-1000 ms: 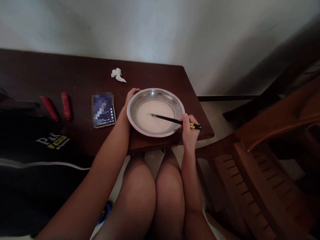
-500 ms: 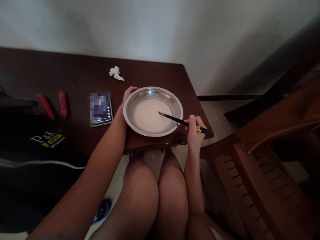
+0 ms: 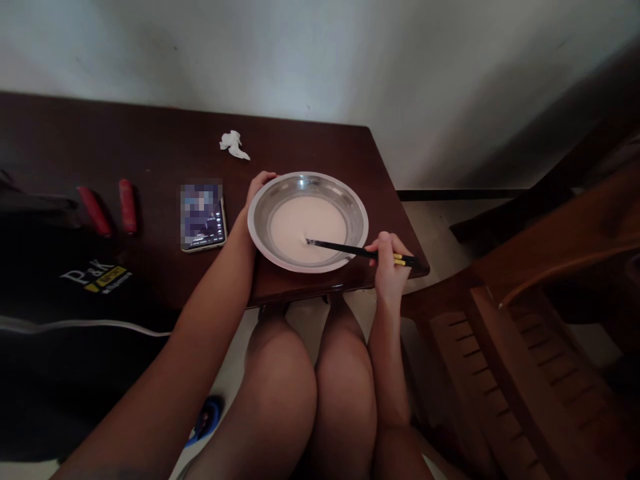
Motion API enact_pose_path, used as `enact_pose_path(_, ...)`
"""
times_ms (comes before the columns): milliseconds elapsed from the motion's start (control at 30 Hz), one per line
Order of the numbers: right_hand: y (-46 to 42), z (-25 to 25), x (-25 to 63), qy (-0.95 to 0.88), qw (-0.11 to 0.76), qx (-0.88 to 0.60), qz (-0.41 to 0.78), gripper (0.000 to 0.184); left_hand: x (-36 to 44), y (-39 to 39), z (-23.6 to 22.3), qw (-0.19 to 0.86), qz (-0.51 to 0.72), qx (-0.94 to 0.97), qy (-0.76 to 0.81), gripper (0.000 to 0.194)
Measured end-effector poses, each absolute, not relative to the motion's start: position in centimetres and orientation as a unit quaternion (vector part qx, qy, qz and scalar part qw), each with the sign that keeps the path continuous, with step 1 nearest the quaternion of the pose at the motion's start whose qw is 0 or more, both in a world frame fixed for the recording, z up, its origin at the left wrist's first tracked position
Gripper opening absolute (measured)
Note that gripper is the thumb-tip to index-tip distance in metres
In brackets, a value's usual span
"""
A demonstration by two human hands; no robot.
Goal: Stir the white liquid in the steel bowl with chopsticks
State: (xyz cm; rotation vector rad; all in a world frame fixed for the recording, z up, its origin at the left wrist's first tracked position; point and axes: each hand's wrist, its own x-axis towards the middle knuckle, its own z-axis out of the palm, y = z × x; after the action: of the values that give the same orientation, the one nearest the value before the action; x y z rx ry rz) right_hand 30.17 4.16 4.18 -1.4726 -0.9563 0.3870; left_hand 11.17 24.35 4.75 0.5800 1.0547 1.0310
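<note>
A wide stainless steel bowl [image 3: 259, 248] stands near the right front edge of the dark wooden table, with a pale, milky liquid [image 3: 300, 223] in it. My left hand [image 3: 257, 188] is curved round the bowl's left outer side and holds it; most of its fingers are hidden behind the rim. In my right hand [image 3: 390, 263], right of the bowl, the fingers are closed on black chopsticks [image 3: 337, 247] with gold bands. The chopsticks slant over the right rim, and their tips dip into the liquid near its middle.
Left of the bowl lies a phone [image 3: 204, 217] with a lit screen. Two red objects [image 3: 127, 207] are farther left, beside a black bag [image 3: 100, 293]. A crumpled tissue [image 3: 234, 144] lies toward the wall. A wooden chair [image 3: 480, 333] stands at the right.
The chopstick tips have moved left and toward me through the liquid, so the chopsticks lie flatter across the view. My left hand and the bowl stay in place.
</note>
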Motion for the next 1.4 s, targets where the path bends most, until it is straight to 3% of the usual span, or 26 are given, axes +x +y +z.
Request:
enact_pose_path(133, 4.4, 4.1, 29.9, -0.468, 0.587, -0.635, 0.182, 0.047, 11.1, 24.7, 4.2, 0.701, 0.469, 0.259, 0.471, 0.035)
enact_pose_path(333, 4.2, 4.3, 29.7, -0.395, 0.634, -0.65, 0.139, 0.057, 10.9, 25.6, 3.2, 0.675, 0.476, 0.298, 0.479, 0.017)
enact_pose_path(500, 4.4, 4.2, 29.5, -0.467, 0.593, -0.634, 0.167, 0.047, 11.0, 25.5, 3.3, 0.674, 0.479, 0.282, 0.487, 0.023)
enact_pose_path(633, 4.2, 4.3, 29.7, -0.403, 0.628, -0.652, 0.133, 0.054, 11.0, 25.3, 3.3, 0.676, 0.476, 0.281, 0.487, 0.022)
enact_pose_path(833, 4.3, 4.1, 29.7, -0.464, 0.593, -0.626, 0.202, 0.045, 10.9, 25.5, 2.9, 0.68, 0.48, 0.281, 0.478, 0.02)
enact_pose_path(1000, 4.1, 4.1, 29.8, -0.394, 0.637, -0.645, 0.152, 0.057, 10.8, 25.6, 2.8, 0.677, 0.478, 0.296, 0.475, 0.024)
enact_pose_path(1200, 4.3, 3.9, 29.7, -0.452, 0.597, -0.637, 0.181, 0.047, 10.9, 24.9, 4.0, 0.683, 0.468, 0.288, 0.481, 0.038)
enact_pose_path(1300, 4.2, 3.9, 29.8, -0.393, 0.631, -0.655, 0.134, 0.053, 11.0, 24.8, 4.3, 0.693, 0.469, 0.274, 0.475, 0.039)
enact_pose_path(1400, 4.0, 3.9, 29.9, -0.427, 0.616, -0.641, 0.166, 0.052, 11.0, 24.8, 4.2, 0.708, 0.468, 0.253, 0.465, 0.039)
